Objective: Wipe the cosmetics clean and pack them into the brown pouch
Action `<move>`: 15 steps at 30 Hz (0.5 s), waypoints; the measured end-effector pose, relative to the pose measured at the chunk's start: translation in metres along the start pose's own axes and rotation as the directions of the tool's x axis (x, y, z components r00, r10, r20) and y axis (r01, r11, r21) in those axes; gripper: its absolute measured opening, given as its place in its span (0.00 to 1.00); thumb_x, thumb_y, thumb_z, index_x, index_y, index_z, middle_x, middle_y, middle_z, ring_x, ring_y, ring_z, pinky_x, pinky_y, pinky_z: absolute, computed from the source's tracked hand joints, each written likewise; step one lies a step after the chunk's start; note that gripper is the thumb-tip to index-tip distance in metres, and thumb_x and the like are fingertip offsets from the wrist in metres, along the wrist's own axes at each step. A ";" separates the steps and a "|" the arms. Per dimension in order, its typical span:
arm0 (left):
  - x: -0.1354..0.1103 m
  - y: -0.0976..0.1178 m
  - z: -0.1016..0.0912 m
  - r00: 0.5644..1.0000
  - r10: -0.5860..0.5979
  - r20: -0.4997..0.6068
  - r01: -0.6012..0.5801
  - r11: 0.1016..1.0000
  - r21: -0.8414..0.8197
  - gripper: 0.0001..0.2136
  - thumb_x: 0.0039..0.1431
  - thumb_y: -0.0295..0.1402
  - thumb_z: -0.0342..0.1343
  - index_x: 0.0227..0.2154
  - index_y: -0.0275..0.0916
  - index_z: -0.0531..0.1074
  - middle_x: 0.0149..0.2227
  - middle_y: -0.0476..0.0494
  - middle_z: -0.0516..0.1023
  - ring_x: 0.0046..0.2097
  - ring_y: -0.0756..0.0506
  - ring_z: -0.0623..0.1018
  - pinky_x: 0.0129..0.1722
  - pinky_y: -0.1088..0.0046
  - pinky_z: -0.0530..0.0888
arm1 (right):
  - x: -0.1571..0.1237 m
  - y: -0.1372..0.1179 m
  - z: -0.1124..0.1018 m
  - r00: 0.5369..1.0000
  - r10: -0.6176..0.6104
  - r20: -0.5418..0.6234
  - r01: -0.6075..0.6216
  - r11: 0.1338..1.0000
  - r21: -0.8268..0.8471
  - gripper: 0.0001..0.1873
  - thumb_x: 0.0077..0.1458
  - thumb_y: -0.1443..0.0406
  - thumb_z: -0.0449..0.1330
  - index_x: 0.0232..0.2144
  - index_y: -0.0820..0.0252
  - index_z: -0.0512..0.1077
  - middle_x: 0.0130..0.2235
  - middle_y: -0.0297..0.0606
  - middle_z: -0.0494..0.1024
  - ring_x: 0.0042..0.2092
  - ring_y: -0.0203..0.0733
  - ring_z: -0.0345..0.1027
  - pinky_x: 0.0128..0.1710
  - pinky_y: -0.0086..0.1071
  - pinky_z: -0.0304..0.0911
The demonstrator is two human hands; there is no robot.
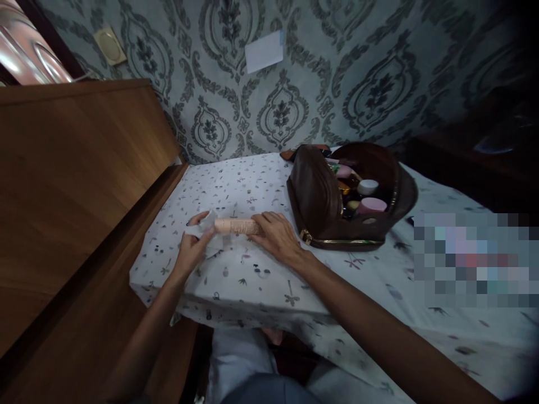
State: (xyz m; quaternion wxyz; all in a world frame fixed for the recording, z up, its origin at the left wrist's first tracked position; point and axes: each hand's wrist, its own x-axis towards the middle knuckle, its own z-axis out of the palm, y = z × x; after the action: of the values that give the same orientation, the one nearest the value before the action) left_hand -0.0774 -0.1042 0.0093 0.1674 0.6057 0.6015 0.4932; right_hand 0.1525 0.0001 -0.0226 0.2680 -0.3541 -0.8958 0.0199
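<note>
A peach-beige cosmetic bottle (242, 226) with fine printed text is held sideways just over the patterned tablecloth (236, 185). My right hand (275, 235) is closed around its right end, hiding that part. At the bottle's left end my left hand (194, 245) pinches a crumpled white tissue (206, 224), which lies against or very near the bottle's tip. To the right of my right hand stands a brown toiletry bag (315, 191), unzipped, with several bottles and a pink-capped container (371, 206) inside.
A wooden cabinet panel (84, 151) borders the table on the left. The patterned wall (278, 112) rises behind, with a white card (264, 52) on it. An orange and black item (290, 154) lies partly behind the bag. The area at right is pixelated.
</note>
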 end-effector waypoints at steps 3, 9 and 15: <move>-0.005 0.005 0.003 0.980 0.195 -0.046 -0.186 0.972 0.141 0.19 0.66 0.42 0.58 0.55 0.41 0.73 0.54 0.38 0.78 0.57 0.39 0.76 0.56 0.62 0.73 | -0.001 0.000 0.000 1.000 -0.013 -0.009 0.013 1.000 0.006 0.11 0.60 0.61 0.65 0.43 0.58 0.73 0.41 0.44 0.79 0.44 0.51 0.69 0.44 0.39 0.56; -0.007 0.010 0.010 0.925 0.353 -0.140 -0.286 0.890 0.355 0.08 0.68 0.37 0.56 0.40 0.41 0.78 0.35 0.45 0.79 0.40 0.44 0.78 0.42 0.68 0.75 | -0.001 0.000 0.002 1.000 -0.013 -0.002 0.013 1.000 0.008 0.11 0.60 0.61 0.66 0.43 0.58 0.74 0.41 0.44 0.79 0.44 0.51 0.69 0.44 0.39 0.56; -0.007 0.005 0.007 0.838 0.542 -0.053 -0.459 0.755 0.467 0.11 0.70 0.31 0.51 0.47 0.42 0.78 0.42 0.40 0.80 0.47 0.42 0.78 0.48 0.62 0.76 | -0.001 0.002 0.003 0.998 0.035 -0.043 -0.033 0.998 0.054 0.12 0.60 0.60 0.65 0.45 0.58 0.74 0.42 0.44 0.79 0.44 0.50 0.70 0.45 0.39 0.58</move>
State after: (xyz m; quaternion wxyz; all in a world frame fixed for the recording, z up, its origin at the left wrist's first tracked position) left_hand -0.0677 -0.1088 0.0069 -0.1679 0.7180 0.5240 0.4263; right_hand 0.1529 0.0019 -0.0264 0.2966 -0.3624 -0.8826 0.0406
